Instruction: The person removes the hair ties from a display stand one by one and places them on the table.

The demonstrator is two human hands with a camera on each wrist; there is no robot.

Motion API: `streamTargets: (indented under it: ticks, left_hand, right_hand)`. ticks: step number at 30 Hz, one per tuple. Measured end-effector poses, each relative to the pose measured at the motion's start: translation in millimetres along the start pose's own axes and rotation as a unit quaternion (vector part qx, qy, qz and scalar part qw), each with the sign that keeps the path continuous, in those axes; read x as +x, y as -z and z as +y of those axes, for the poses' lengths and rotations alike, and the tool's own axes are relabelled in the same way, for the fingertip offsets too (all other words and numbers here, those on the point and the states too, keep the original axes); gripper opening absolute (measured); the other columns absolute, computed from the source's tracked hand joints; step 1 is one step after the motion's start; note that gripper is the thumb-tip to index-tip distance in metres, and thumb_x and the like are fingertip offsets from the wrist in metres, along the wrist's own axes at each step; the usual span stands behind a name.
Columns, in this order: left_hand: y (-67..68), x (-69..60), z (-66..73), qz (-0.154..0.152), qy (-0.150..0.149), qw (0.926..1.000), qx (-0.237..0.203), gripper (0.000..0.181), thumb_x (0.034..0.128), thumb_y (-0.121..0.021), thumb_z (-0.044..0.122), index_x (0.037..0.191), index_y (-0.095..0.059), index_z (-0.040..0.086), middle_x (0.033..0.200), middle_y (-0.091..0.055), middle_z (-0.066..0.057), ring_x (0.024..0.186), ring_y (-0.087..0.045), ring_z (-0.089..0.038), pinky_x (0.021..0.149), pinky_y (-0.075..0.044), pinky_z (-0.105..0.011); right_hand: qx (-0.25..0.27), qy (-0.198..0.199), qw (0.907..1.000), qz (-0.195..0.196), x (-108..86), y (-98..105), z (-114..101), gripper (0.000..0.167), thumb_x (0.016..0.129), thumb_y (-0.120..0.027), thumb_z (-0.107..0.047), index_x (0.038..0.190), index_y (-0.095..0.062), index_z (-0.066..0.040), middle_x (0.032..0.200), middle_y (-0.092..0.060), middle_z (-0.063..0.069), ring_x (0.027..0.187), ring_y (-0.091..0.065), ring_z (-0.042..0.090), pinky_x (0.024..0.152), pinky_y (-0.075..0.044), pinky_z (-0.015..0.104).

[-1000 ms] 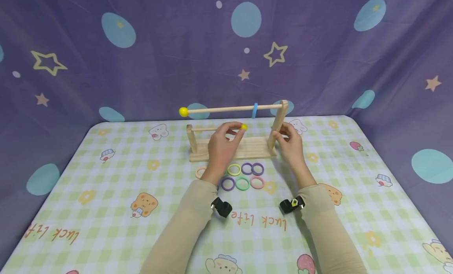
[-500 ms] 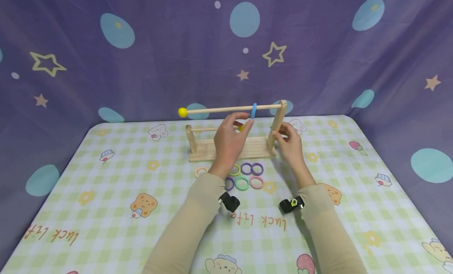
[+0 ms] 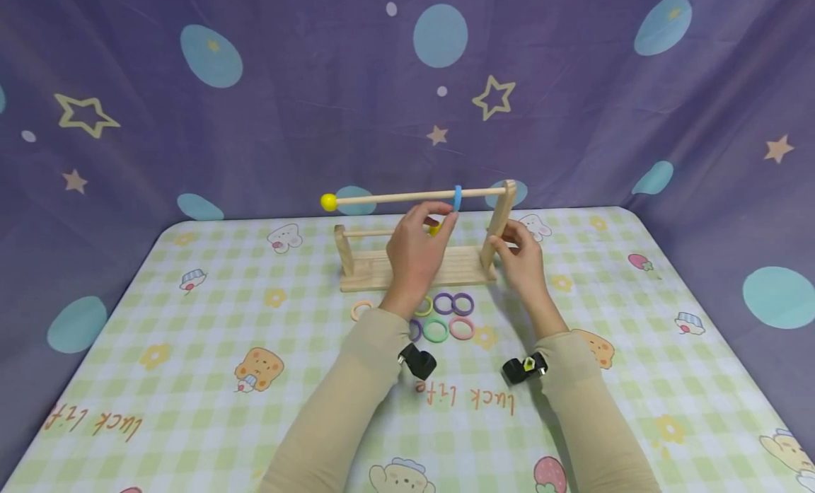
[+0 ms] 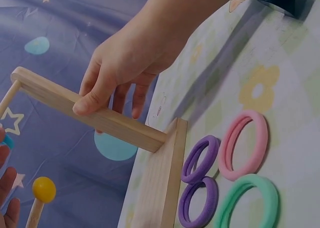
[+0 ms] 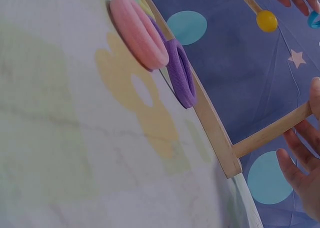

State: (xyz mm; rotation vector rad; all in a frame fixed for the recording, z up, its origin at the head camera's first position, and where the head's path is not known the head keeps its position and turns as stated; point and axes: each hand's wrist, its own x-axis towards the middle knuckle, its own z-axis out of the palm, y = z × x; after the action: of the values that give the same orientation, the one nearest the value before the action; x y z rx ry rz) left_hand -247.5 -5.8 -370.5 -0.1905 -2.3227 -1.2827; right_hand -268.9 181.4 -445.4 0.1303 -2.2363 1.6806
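Observation:
A wooden rack (image 3: 455,267) stands at the back of the table, with a long upper rod and a shorter lower rod, each tipped by a yellow ball (image 3: 328,202). One blue hair tie (image 3: 458,198) hangs on the upper rod, toward its right end. My left hand (image 3: 417,252) pinches the lower part of that tie between thumb and fingertips, in front of the lower rod's ball (image 4: 44,189). With thumb and fingers, my right hand (image 3: 525,263) grips the tall right post (image 4: 65,102) of the rack.
In front of the rack lie several hair ties: purple (image 3: 463,304), pink (image 3: 461,328), green (image 3: 436,330), yellow (image 3: 423,307) and orange (image 3: 361,310). My left forearm covers part of that group. A patterned curtain (image 3: 407,125) hangs behind the table.
My left hand has moved right and up, from beside the lower rod's yellow ball to the blue hair tie, and now pinches it. The right hand stays on the post.

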Motion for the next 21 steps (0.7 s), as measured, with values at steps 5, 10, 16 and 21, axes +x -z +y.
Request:
streamTargets:
  ticks: [5,10,16,21]
  left_hand:
    - [-0.7,0.9,0.3,0.006,-0.003,1.0,0.001,0.015,0.0937,-0.069,0.035,0.101,-0.073,0.023,0.101,-0.071,0.011,0.088,-0.063,-0.007,0.067,-0.048,-0.034]
    - [1.0,2.4,-2.3,0.021,0.003,0.9998,0.003,0.014,0.0937,-0.069,0.035,0.101,-0.074,0.024,0.099,-0.071,0.012,0.087,-0.063,-0.006,0.067,-0.047,-0.033]
    - [6.5,3.1,-6.4,0.034,0.014,0.9993,-0.007,0.014,0.0932,-0.069,0.035,0.101,-0.074,0.024,0.1,-0.071,0.014,0.088,-0.063,-0.005,0.068,-0.046,-0.034]
    - [9.7,1.7,-9.4,0.051,0.023,0.9983,-0.015,0.014,0.093,-0.07,0.033,0.101,-0.074,0.023,0.099,-0.072,0.013,0.086,-0.063,-0.006,0.066,-0.047,-0.033]
  right_hand:
    - [0.002,0.0,1.0,-0.002,0.0,0.7,-1.1,0.042,0.094,-0.067,-0.019,0.129,-0.057,0.0,0.122,-0.065,0.019,0.108,-0.059,0.024,0.084,-0.048,0.023]
    - [0.003,-0.007,1.0,-0.003,0.6,0.1,-2.5,0.042,0.094,-0.066,-0.018,0.13,-0.056,0.001,0.123,-0.065,0.02,0.109,-0.059,0.026,0.085,-0.048,0.022]
    - [0.005,-0.018,0.9998,-0.011,-4.8,1.6,-20.7,0.04,0.095,-0.064,-0.011,0.131,-0.055,0.005,0.123,-0.063,0.025,0.111,-0.058,0.03,0.085,-0.047,0.021]
    - [-0.002,-0.018,0.9998,-0.014,-12.1,3.4,-43.2,0.038,0.096,-0.063,-0.007,0.129,-0.053,0.01,0.123,-0.062,0.028,0.111,-0.057,0.032,0.086,-0.047,0.021]
